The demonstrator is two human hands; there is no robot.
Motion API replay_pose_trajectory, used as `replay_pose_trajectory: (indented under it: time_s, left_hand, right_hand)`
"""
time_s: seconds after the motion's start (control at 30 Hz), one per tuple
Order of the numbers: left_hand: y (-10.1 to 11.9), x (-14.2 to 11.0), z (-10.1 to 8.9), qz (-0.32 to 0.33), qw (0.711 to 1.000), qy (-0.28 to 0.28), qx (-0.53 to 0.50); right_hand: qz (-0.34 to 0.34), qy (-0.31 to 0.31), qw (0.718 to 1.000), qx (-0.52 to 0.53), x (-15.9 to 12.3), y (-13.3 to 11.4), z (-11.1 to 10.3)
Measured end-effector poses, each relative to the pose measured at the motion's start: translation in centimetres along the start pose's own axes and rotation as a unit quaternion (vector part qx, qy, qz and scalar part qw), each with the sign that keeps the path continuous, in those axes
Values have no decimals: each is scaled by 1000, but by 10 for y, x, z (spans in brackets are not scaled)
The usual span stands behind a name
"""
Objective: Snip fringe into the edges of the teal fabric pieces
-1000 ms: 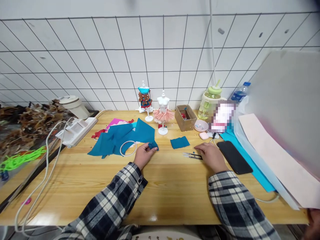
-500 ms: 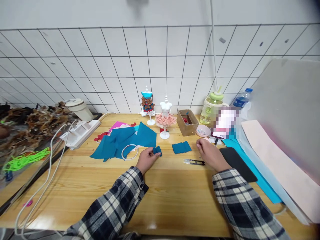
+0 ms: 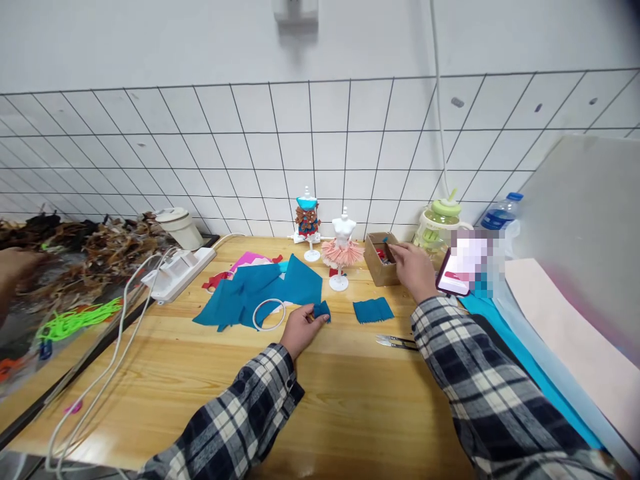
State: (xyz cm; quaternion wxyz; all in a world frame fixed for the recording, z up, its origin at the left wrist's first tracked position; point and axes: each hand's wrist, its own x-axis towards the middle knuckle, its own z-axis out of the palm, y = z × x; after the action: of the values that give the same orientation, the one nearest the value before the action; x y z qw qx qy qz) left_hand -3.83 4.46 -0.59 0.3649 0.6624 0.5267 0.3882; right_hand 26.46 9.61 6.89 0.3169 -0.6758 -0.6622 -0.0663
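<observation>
My left hand [image 3: 301, 327] rests on the wooden table [image 3: 320, 400], its fingers pinched on a small folded scrap of teal cloth [image 3: 321, 311]. My right hand [image 3: 413, 269] is stretched out to the small cardboard box [image 3: 376, 259], fingers bent at its rim; what they hold, if anything, is hidden. A pleated teal cloth piece [image 3: 373, 310] lies between my hands. Thread snips [image 3: 396, 342] lie on the table beside my right sleeve.
Two small dress-form mannequins [image 3: 343, 248] stand at the back. Larger teal cloth pieces [image 3: 260, 287] and a white ring [image 3: 269, 315] lie left of them. A power strip [image 3: 177, 271] and cables sit at the left, a green-lidded jug [image 3: 440, 225] and stacked sheets [image 3: 570, 327] at the right. Another person's hand [image 3: 15, 263] shows at far left.
My right hand left the thread snips and moved up and away to the cardboard box. My left hand stayed pinched on the teal scrap. The view tilted upward.
</observation>
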Motion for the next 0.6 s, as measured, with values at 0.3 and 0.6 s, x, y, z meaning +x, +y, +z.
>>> replay_pose_trajectory:
  time_s: [0.3, 0.6]
  left_hand:
    - [1, 0, 4, -11, 1000, -8, -13]
    - [11, -24, 14, 2, 996, -68, -55]
  right_hand:
    - [26, -48, 972, 228, -145, -77, 29]
    - [124, -184, 897, 381, -154, -97, 41]
